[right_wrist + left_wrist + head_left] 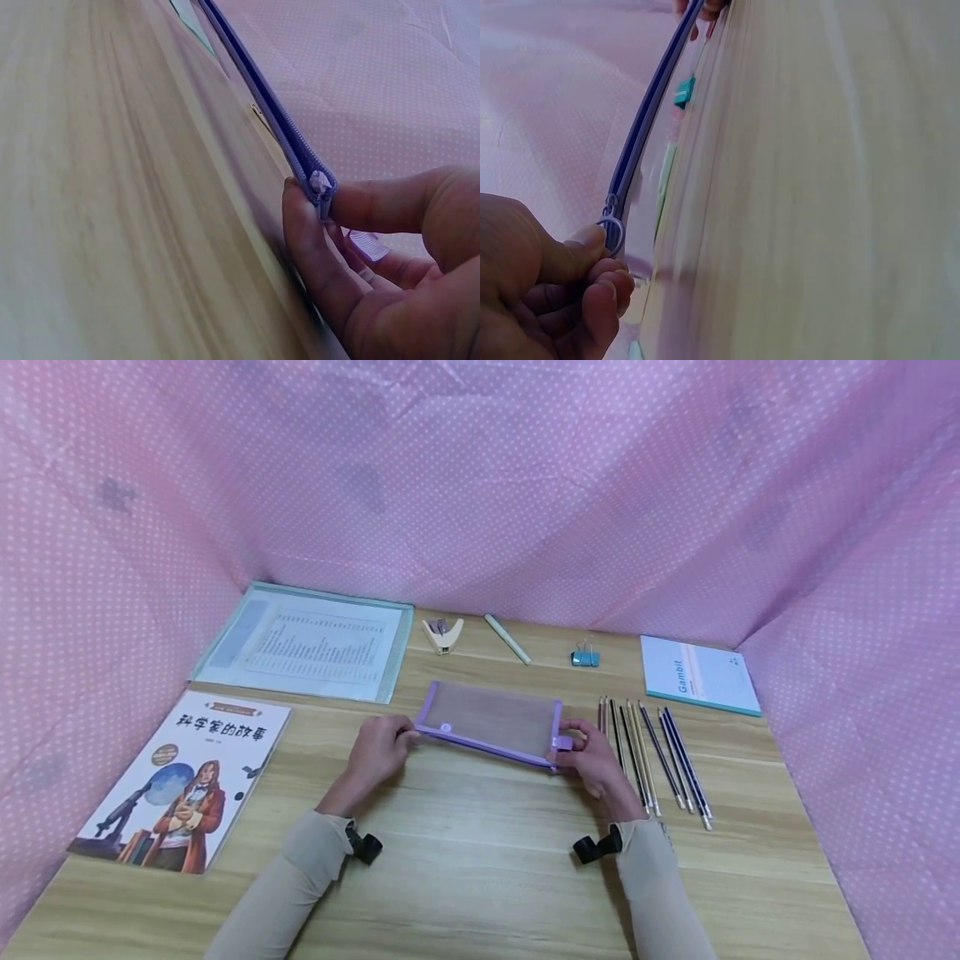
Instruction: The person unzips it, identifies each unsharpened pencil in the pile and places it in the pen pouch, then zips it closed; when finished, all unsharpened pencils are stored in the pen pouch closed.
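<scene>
- Purple mesh pouch [491,718]: around the middle of the table [465,860], well apart from the right edge, zip side toward the person. Zip side looks raised; whether the back touches the table, cannot tell.
- Left hand [381,747]: thumb and finger pinch the small ring pull [613,234] at the pouch's left end.
- Right hand [592,756]: thumb and finger grip the right front corner, by the fabric tab [367,245]. Zip [270,112] looks parted at this end.
- Pencils [644,756]: loose group toward the table's right edge, just beside the right hand; contact, cannot tell.
- Pen [507,639] and binder clip [585,656]: near the far edge, apart from both hands.
- Risk, judged: a slack or twisted zip could jam the slider if pulled; uneven tension the likely cause.
- Risk: the ring is thin, so a sideways tug might slip the pinch.
- Risk: right fingertips sit close to the teeth and could get nipped.
- Risk: an outward wrist swing could scatter pencils toward the right edge.
</scene>
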Demonstrator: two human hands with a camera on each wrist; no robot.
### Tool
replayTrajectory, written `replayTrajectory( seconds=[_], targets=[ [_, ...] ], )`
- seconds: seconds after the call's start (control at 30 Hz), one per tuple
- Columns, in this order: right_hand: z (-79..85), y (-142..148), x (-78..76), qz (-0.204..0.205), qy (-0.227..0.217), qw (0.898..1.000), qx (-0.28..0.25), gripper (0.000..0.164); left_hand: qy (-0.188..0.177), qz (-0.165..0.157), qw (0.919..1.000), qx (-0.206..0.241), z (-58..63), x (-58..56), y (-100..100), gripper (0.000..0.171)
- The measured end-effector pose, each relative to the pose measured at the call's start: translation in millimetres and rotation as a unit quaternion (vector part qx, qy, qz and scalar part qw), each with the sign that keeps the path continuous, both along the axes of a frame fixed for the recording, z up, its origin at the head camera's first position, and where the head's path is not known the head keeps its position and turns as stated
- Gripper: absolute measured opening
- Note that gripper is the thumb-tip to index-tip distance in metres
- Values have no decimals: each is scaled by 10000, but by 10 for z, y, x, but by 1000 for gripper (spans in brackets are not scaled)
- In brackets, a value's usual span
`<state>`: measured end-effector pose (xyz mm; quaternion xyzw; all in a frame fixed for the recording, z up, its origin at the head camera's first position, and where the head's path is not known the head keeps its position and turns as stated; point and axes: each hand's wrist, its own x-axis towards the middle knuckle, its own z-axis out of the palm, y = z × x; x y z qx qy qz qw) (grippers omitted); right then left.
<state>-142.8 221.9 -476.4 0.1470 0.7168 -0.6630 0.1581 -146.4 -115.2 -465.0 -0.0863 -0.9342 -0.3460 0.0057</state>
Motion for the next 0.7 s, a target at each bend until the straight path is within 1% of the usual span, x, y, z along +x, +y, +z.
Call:
replayTrajectory(
  seconds=[0.13, 0.27, 0.43, 0.53, 0.6, 0.7],
  targets=[
    [-6, 3, 4, 13, -14, 10000, -1, 59, -119, 15, 9999, 39, 12, -15, -55, 9],
    [-5, 2, 5, 18, -4, 10000, -33, 58, -178, -123, 9998, 52, 8, -37, -106, 10],
    [-1, 15, 2, 19, 21, 10000, -94, 58, 125, -26, 9999, -43, -17, -68, -203, 10],
    [-6, 22, -2, 26, 6, 10000, -90, 59, 210, -31, 9998, -16, -21, -79, -247, 10],
    [-10, 27, -7, 20, -15, 10000, -60, 59, 181, -92, 9998, 13, -22, -82, -258, 9],
    [-15, 39, -10, 6, -45, 10000, -17, 58, -37, -188, 9998, 64, -25, -83, -262, 9]
  ],
)
